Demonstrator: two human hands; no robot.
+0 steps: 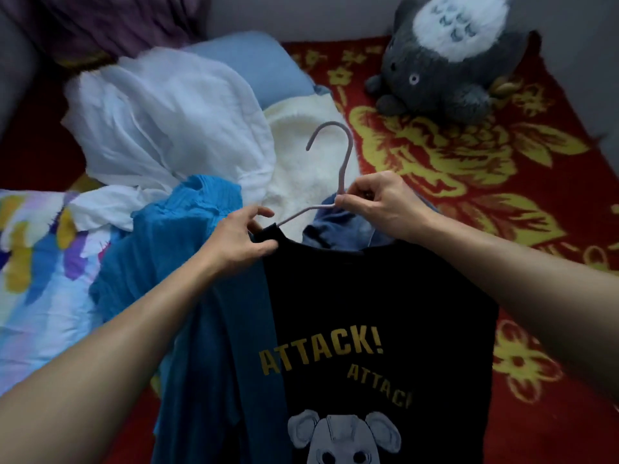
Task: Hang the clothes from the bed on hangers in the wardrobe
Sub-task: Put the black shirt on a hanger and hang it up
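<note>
Bed: I see a red blanket with yellow flowers covering it, and a heap of clothes lying on its left half.
Heap: a white garment lies on top at the back, a cream fluffy one just right of it, a bright blue garment in front, and a blue-grey one behind the collar of the shirt I hold.
Other things on the bed: a blue pillow behind the heap, a patterned sheet at the left edge, a grey plush toy at the far right.
Writing: the black T-shirt reads "ATTACK!" in yellow, with a second, smaller "ATTAC" cut off below it, above a grey mouse-like face.
Hanger: a pale pink hanger, hook upward, one arm running into the shirt's neck opening.
Left hand: my left hand has thumb and fingers pinched shut on the collar's left side.
Right hand: my right hand has its fingertips closed on the hanger at the base of the hook.
Arms: both forearms bare, reaching forward, the shirt hanging between them over the bed's near edge.
</note>
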